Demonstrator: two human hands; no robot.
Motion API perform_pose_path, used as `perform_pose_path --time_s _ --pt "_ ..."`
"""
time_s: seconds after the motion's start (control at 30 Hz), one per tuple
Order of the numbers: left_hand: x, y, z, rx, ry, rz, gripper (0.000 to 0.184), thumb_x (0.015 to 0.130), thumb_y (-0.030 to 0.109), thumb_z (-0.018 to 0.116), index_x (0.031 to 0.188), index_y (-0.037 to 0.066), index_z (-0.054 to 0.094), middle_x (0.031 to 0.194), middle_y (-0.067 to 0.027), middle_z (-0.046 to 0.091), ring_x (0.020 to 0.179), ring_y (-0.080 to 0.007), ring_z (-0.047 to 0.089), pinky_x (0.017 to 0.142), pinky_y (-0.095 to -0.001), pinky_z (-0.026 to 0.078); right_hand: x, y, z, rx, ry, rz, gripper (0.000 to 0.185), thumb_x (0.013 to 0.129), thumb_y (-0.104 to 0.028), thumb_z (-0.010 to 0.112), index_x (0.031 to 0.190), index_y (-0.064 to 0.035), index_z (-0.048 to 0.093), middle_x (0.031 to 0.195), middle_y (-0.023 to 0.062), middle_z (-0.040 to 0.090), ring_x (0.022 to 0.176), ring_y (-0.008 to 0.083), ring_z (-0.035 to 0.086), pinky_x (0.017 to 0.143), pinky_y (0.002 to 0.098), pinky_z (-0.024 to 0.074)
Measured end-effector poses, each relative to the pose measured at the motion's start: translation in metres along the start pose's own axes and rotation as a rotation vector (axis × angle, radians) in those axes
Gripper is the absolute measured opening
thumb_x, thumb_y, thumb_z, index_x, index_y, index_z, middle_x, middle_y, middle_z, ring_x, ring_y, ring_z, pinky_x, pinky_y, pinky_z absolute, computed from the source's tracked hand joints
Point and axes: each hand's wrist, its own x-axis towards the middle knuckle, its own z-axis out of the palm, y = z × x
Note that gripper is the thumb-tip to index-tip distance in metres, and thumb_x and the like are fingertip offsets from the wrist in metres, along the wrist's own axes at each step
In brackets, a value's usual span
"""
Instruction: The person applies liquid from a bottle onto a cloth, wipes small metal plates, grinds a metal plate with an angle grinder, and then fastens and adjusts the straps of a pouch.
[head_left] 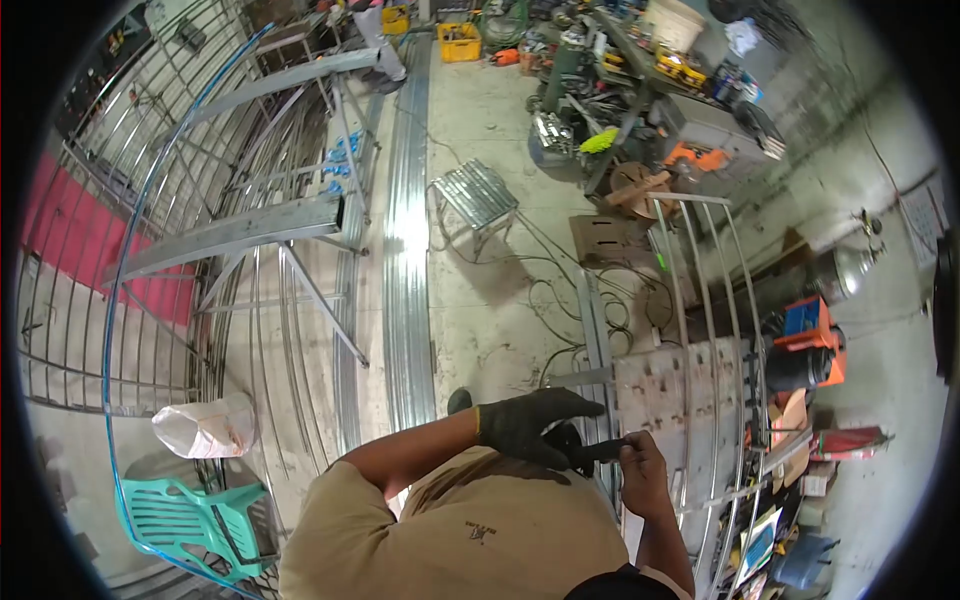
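My left hand (530,425) wears a dark work glove with a yellow cuff edge. Its fingers point to the right, thumb and fingers apart, in front of my chest. Bare, my right hand (645,470) is closed around one end of a black item (602,452). The other end of that item reaches toward the gloved palm and thumb; its exact kind is unclear against the dark glove. Whether the left hand touches it cannot be made out. Just beyond both hands lies a stained metal-topped workbench (650,385).
A small metal stool (475,195) stands ahead with cables (560,310) on the floor. Long metal profiles (405,250) run along the floor. Steel trestles (250,235) and a green chair (190,520) are left. Bar frames (715,300) lean right; a person's legs (385,50) show far off.
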Motion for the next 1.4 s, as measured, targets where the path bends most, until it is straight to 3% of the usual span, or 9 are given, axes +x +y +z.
perform_pose_path --time_s 0.17,0.23,0.3,0.4,0.6,0.77,1.03,1.13,1.4 --pt "-0.006 0.0 -0.08 -0.067 0.004 -0.016 0.048 0.088 0.018 0.092 0.132 0.007 0.079 0.11 -0.0179 0.079 0.096 -0.0301 0.079 0.083 -0.0446 0.068 0.084 -0.093 0.034 -0.054 -0.107 0.057 0.018 0.116 -0.018 0.059 0.117 -0.0016 0.064 0.089 0.003 0.064 0.083 0.011 0.056 0.077 0.0318 0.0497" --pt "-0.008 -0.015 -0.108 0.083 0.006 0.045 0.041 0.09 0.015 0.09 0.129 0.007 0.081 0.113 -0.0206 0.079 0.093 -0.032 0.078 0.08 -0.0443 0.066 0.114 -0.109 0.043 -0.064 -0.116 0.039 0.021 0.116 -0.022 0.059 0.116 -0.0018 0.064 0.089 0.0021 0.063 0.084 0.01 0.055 0.076 0.0308 0.0488" --pt "-0.009 -0.014 -0.126 0.165 0.181 0.194 0.024 0.091 0.016 0.083 0.114 0.009 0.084 0.087 -0.011 0.076 0.077 -0.0346 0.072 0.076 -0.046 0.059 0.144 -0.108 0.047 -0.057 -0.184 0.069 0.021 0.116 -0.023 0.061 0.115 -0.0024 0.064 0.098 0.003 0.065 0.088 0.01 0.059 0.079 0.0297 0.0511" --pt "-0.007 -0.034 -0.143 0.248 0.34 0.321 0.025 0.095 0.021 0.083 0.116 0.009 0.082 0.106 -0.0142 0.078 0.09 -0.0365 0.075 0.082 -0.0457 0.059 0.198 -0.127 0.075 0.511 -0.281 0.164 0.021 0.109 -0.019 0.073 0.118 -0.0025 0.066 0.107 0.0044 0.067 0.097 0.0117 0.064 0.087 0.0286 0.0539" --pt "0.046 -0.015 -0.229 0.351 0.399 0.121 0.052 0.083 0.022 0.092 0.13 0.008 0.075 0.104 -0.0146 0.078 0.094 -0.0401 0.075 0.081 -0.048 0.059 0.346 -0.15 0.072 0.064 -0.726 -0.007 0.057 0.09 -0.012 0.093 0.14 -0.0008 0.066 0.122 0.0074 0.071 0.11 0.0134 0.068 0.096 0.0292 0.0558" --pt "0.129 -0.017 -0.324 0.474 0.459 -0.044 0.044 0.086 0.023 0.088 0.128 0.015 0.078 0.106 -0.0091 0.079 0.095 -0.0357 0.076 0.084 -0.0453 0.059 0.495 -0.136 0.041 -0.05 -0.899 -0.176 0.028 0.093 -0.013 0.09 0.117 -0.0027 0.081 0.102 0.0086 0.076 0.092 0.016 0.068 0.081 0.0343 0.0555" --pt "0.282 -0.003 -0.431 0.261 0.458 -0.23 0.045 0.096 0.018 0.09 0.137 0.007 0.074 0.118 -0.0134 0.08 0.099 -0.0259 0.082 0.089 -0.0407 0.064 0.657 -0.22 -0.052 -0.094 -0.745 -0.573 0.041 0.085 -0.018 0.095 0.121 -0.0071 0.08 0.107 0.0114 0.074 0.103 0.0309 0.07 0.09 0.0406 0.0539" --pt "0.343 -0.007 -0.446 -0.46 0.46 -0.022 0.045 0.1 0.016 0.087 0.141 0.006 0.071 0.127 -0.017 0.077 0.1 -0.0237 0.079 0.088 -0.0413 0.063 0.696 -0.208 -0.071 -0.176 -0.679 -0.536 0.052 0.074 -0.017 0.101 0.119 -0.0081 0.077 0.124 0.0164 0.069 0.12 0.0372 0.065 0.098 0.0463 0.0526" --pt "0.456 -0.045 -0.557 0.129 0.094 0.07 0.043 0.102 0.014 0.085 0.141 0.003 0.071 0.117 -0.0089 0.073 0.105 -0.0208 0.074 0.094 -0.0376 0.06 0.759 -0.17 -0.142 0.06 -0.522 -0.377 0.035 0.081 -0.009 0.095 0.111 -0.0027 0.077 0.125 0.0143 0.071 0.121 0.0339 0.069 0.105 0.0445 0.0534"
